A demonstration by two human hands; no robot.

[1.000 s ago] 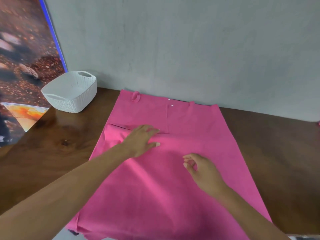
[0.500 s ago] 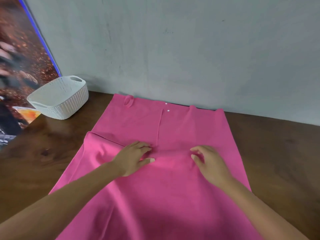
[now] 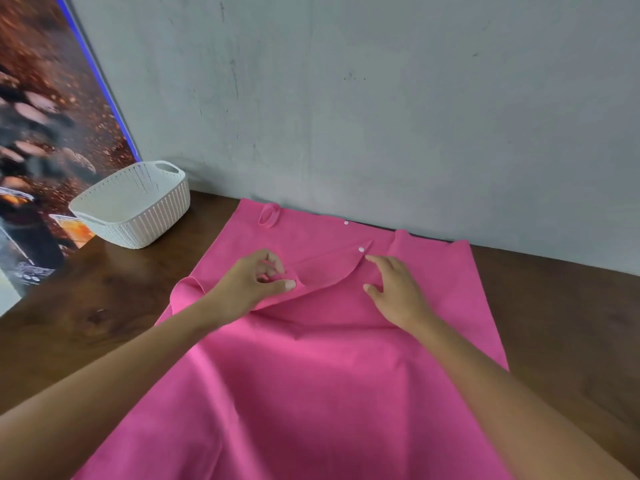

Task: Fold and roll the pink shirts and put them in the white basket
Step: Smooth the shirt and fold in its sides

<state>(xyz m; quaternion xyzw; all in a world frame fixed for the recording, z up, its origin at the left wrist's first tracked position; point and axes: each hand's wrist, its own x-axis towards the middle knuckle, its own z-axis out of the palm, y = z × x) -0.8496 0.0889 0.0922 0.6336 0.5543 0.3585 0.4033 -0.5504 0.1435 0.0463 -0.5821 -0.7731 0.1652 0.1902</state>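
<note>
Where the wooden table (image 3: pixel 90 327) meets the grey wall (image 3: pixel 381 98), one pink shirt (image 3: pixel 329 375) lies spread flat, its far edge touching the foot of the wall and its near end running off the bottom of the view. Two white buttons are visible on it, one (image 3: pixel 346 222) near the far edge and one (image 3: pixel 361 249) just below it on the placket. A small fabric loop (image 3: pixel 269 216) stands up at the far left corner of the garment.

Two hands work at the middle of the shirt. The left hand (image 3: pixel 249 285) pinches a raised fold of the pink fabric between its thumb and curled fingers, lifting a ridge that runs toward the placket. The right hand (image 3: pixel 398 292) rests on the cloth just to the right of that ridge, its fingers extended and loosely spread, with the fingertips pressing the fabric beside the lower button. A sleeve portion (image 3: pixel 187 294) bulges up at the shirt's left edge, behind the left wrist.

One white basket (image 3: pixel 138 209) stands on the table to the left of the shirt, near the wall and apart from the cloth. It has a ribbed, perforated wall and two handle cut-outs, one at each end. Its interior shows only its own white walls and floor; no garment lies in it.

One printed poster (image 3: pixel 41 133), with a blue edge, leans at the left, behind the basket.
</note>
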